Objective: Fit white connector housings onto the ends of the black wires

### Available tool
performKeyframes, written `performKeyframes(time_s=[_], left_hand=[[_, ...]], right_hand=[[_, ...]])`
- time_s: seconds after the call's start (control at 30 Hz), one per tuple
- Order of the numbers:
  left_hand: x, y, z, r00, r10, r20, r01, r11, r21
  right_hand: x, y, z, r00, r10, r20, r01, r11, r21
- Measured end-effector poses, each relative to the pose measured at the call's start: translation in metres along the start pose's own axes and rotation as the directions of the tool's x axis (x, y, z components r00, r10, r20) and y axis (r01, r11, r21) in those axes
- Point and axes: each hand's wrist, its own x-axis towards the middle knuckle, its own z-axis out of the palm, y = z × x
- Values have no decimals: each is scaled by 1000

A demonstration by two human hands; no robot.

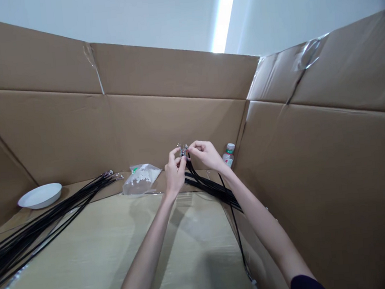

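My left hand (175, 170) and my right hand (206, 154) meet in the air near the back wall of a big cardboard enclosure. Both pinch the small metal end (182, 150) of a thin black cord (235, 221). The cord hangs down from my fingers, runs under my right forearm and drops towards the bottom edge of the view. A bunch of similar black cords (209, 187) lies on the cardboard surface just below and behind my hands.
A long bundle of black cords (41, 225) stretches across the left of the cardboard floor (98, 265). A white bowl (40, 195) sits far left, a clear plastic bag with white bits (140, 179) at the back, a small bottle (229, 155) in the right corner. Cardboard walls (332, 163) surround everything.
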Motion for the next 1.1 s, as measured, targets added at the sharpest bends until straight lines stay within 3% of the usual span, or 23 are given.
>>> performKeyframes(time_s=[0.2,0.33,0.53,0.83,0.9,1.0,1.1], left_hand=[[5,-4,2,999,17,-37,-16,1000,25],[7,-1,4,994,51,-94,-48,998,39],[6,10,5,991,110,-72,-107,993,51],[9,13,12,974,94,-204,-82,994,66],[10,13,12,977,99,-190,-89,994,57],[10,13,13,982,106,-154,-99,994,52],[11,15,14,978,100,-181,-87,993,82]], right_hand=[[-5,3,-11,1000,20,-10,-20,999,-35],[-9,5,-14,996,37,81,-37,999,0],[-12,2,-18,997,43,72,-46,998,50],[-17,-8,-17,993,17,117,-20,999,28],[-17,-6,-17,996,15,85,-19,999,45],[-17,-2,-13,998,8,-58,-4,997,77],[-17,0,-3,987,10,-159,9,993,114]])
